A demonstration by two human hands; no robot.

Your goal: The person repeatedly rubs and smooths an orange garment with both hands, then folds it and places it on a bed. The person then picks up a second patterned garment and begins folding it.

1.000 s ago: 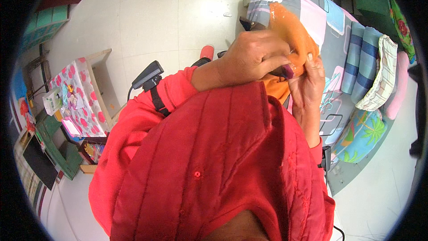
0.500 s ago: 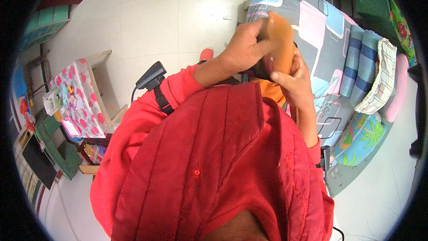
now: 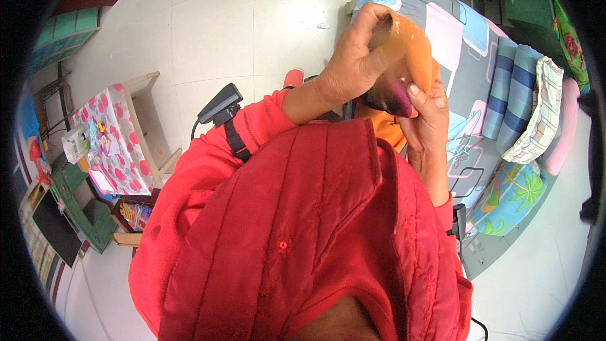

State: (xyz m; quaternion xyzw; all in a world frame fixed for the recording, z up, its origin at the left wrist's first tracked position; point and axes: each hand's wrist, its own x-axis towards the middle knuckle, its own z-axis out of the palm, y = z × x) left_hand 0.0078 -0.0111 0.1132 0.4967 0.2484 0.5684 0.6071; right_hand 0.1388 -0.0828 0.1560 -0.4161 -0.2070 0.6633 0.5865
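In front of my chest, both hands hold up a soft orange cloth piece, curved and open like a pouch, with a dark purple part showing at its lower end. My left hand pinches its upper left edge, fingers partly hidden behind and inside it. On the lower right side, my right hand grips it, the thumb pressed beside the purple part. What exact kind of item it is cannot be made out. Beneath the hands lies more orange cloth, partly covered by the hands and my red quilted vest.
At the right, a bed with a patterned sheet carries rolled blue striped bedding, a pale quilt and a palm-print bundle. A wire hanger lies on the sheet. A flowered table stands left.
The orange cloth has been lifted and tilted rightward, with its mouth spread wider. More of the purple part shows. My left hand has risen slightly with it.
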